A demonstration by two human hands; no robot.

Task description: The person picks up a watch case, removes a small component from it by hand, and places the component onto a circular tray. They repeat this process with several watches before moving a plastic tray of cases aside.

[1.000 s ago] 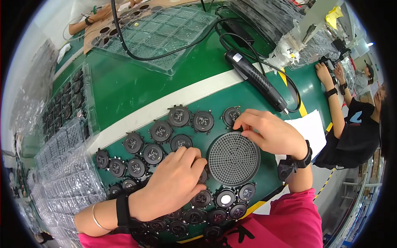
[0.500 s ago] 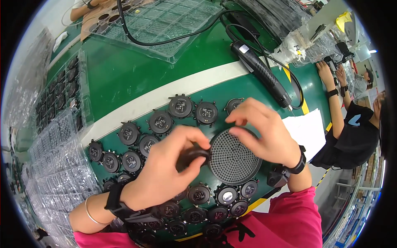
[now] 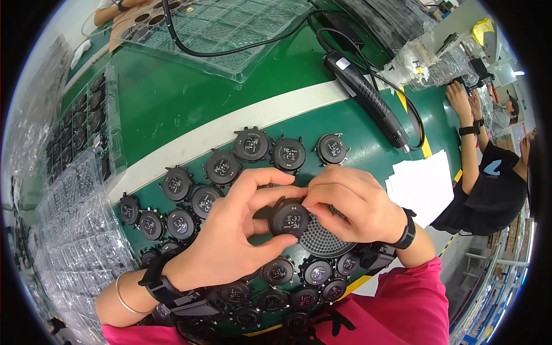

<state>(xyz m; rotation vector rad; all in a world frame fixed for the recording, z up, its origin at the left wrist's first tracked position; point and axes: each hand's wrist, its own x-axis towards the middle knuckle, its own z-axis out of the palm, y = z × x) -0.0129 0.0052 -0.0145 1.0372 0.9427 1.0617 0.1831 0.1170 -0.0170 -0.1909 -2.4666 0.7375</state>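
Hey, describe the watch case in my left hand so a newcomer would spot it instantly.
On the green table, find the round grey studded pad, partly covered by your right hand. At the pad's left side, your left hand holds a round black watch case, its printed back showing. Its neighbours lie on the table; this one alone is hand-held.

The left hand (image 3: 221, 247) holds the round black watch part (image 3: 290, 219) from its left side, thumb at its bottom edge, one finger up above it. The right hand (image 3: 359, 204) curls in at its top right edge, fingertips close together. The left arm (image 3: 111, 300) is to its lower left, the right arm (image 3: 420, 252) to its lower right.
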